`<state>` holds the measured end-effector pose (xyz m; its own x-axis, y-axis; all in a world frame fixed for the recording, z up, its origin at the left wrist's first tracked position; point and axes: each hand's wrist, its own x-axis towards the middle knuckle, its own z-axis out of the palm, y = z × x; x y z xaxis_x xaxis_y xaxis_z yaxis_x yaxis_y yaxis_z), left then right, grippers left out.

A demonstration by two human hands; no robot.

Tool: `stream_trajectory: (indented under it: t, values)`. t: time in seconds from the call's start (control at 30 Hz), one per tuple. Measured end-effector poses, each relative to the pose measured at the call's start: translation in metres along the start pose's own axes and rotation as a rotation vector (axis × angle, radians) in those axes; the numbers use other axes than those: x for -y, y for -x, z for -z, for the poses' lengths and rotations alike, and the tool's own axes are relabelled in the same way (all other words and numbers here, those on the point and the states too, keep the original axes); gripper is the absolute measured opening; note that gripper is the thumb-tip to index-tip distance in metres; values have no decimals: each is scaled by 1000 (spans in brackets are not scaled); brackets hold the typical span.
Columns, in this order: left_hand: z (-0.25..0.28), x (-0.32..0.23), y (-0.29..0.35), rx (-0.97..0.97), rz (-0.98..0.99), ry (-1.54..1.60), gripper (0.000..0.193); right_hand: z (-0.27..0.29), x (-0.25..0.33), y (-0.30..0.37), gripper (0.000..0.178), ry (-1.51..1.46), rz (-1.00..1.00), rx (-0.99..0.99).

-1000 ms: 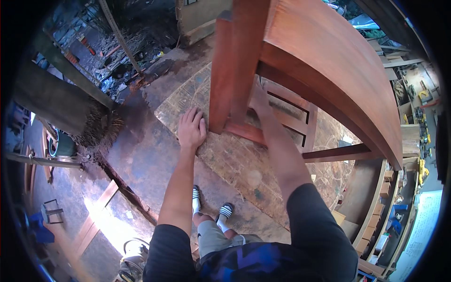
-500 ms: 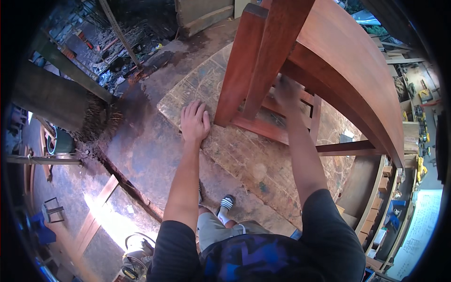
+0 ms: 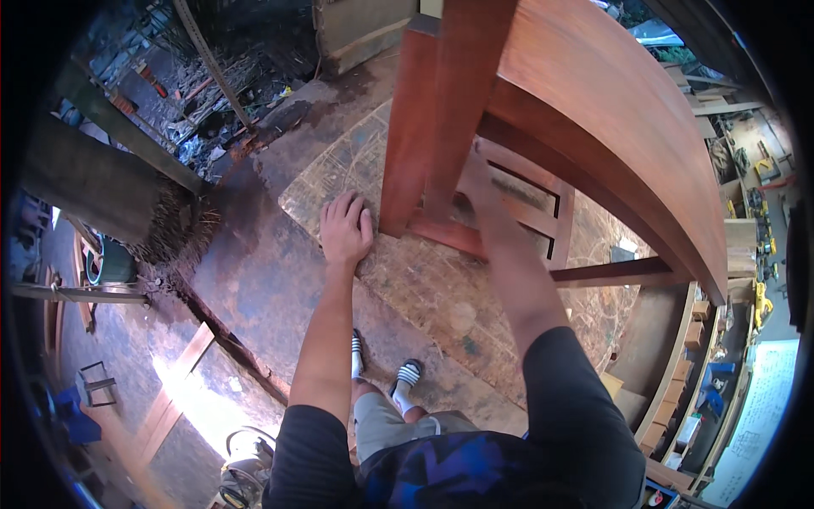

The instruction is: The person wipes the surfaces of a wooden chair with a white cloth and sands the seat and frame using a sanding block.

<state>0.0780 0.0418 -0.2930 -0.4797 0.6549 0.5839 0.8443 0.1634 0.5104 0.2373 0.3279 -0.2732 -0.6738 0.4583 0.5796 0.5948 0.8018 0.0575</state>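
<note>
A reddish-brown wooden furniture piece (image 3: pixel 475 51) with upright posts, slats and a broad curved panel (image 3: pixel 593 85) stands on a worn, scratched wooden board (image 3: pixel 449 297). My left hand (image 3: pixel 346 225) lies on that board near its left edge, fingers stretched out and holding nothing, just left of the nearest post (image 3: pixel 407 136). Inside the frame, beneath the curved rail (image 3: pixel 585 153), my right hand (image 3: pixel 477 176) reaches in beside the thick post and over the slats (image 3: pixel 517 204). Motion smears its fingers, and whether it holds anything cannot be made out.
Along the right side, a long rack (image 3: pixel 670 390) holds wooden blocks, and yellow tools (image 3: pixel 761 301) lie beyond it. A white written sheet (image 3: pixel 755 424) hangs at the lower right. A metal pole (image 3: pixel 212 59) and scattered debris are at the upper left. A sunlit plank (image 3: pixel 174 390) lies on the floor.
The furniture piece appears farther left in view. My right hand has moved left with it, uncovering more of the slats. My left hand stays on the board.
</note>
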Motion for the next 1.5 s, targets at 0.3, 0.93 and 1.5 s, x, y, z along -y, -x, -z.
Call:
stream_trajectory:
  t: [0.3, 0.93, 1.5]
  values:
    - [28, 24, 13, 9, 0, -136, 31, 88, -1, 11, 53, 17, -398, 752]
    - [16, 20, 12, -31, -19, -71, 28, 47, 22, 24, 53, 29, -180, 218]
    - [36, 33, 15, -59, 0, -115, 27, 80, -2, -18, 40, -44, -383, 484]
